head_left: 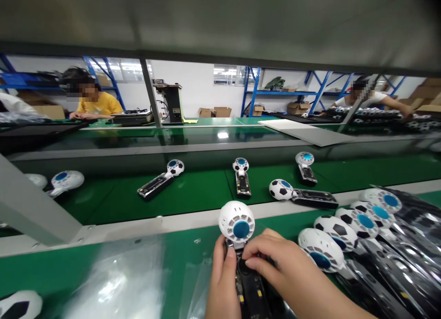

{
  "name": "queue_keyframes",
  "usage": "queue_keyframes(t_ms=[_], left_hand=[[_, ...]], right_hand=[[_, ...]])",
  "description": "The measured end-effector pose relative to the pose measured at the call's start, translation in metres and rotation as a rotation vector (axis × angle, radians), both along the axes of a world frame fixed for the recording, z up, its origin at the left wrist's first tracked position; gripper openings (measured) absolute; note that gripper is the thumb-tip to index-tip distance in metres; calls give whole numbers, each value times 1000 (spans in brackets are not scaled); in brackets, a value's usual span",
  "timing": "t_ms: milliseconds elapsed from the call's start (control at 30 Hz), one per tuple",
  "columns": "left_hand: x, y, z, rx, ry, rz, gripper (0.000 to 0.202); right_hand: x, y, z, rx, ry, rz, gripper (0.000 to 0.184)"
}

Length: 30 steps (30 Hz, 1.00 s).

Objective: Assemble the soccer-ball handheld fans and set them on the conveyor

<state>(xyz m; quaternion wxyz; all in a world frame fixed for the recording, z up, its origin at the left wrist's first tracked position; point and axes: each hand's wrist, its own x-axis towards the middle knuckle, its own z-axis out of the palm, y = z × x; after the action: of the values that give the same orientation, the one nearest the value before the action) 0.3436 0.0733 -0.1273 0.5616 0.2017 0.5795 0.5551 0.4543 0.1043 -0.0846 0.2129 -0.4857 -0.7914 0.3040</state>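
Note:
Upright before me is a soccer-ball-headed device [236, 221], with a white vented head, a blue disc and a black handle in shiny wrapping. My left hand [223, 277] is closed around the left side of its handle, thumb on the front just below the head. With fingers bent, my right hand [279, 259] pinches at the upper handle from the right; what lies between the fingertips is hidden. Close to my right forearm, several similar devices [322, 252] lie side by side, heads toward the belt. Clear plastic bags [117, 277] are spread left of my hands.
Several more devices [243, 181] lie spaced along the green conveyor belt [113, 195]. A grey post [34, 204] stands at left, and a shelf [220, 25] hangs overhead. Beyond the belt, one person in yellow [101, 103] sits left; another person [372, 98] reaches over devices at right.

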Motion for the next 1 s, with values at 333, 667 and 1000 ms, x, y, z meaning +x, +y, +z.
queue_keyframes(t_ms=[333,667,1000], left_hand=[[0,3,-15,-27,-14,-10,46],[-2,1,11,-30,6,-40,45],[-2,4,-14,5,-90,-23,50]], right_hand=[[-3,-6,-3,79,-71,49,20],[0,-7,-7,207,-148,79,19],[-3,-4,-17,170,-44,-99,20]])
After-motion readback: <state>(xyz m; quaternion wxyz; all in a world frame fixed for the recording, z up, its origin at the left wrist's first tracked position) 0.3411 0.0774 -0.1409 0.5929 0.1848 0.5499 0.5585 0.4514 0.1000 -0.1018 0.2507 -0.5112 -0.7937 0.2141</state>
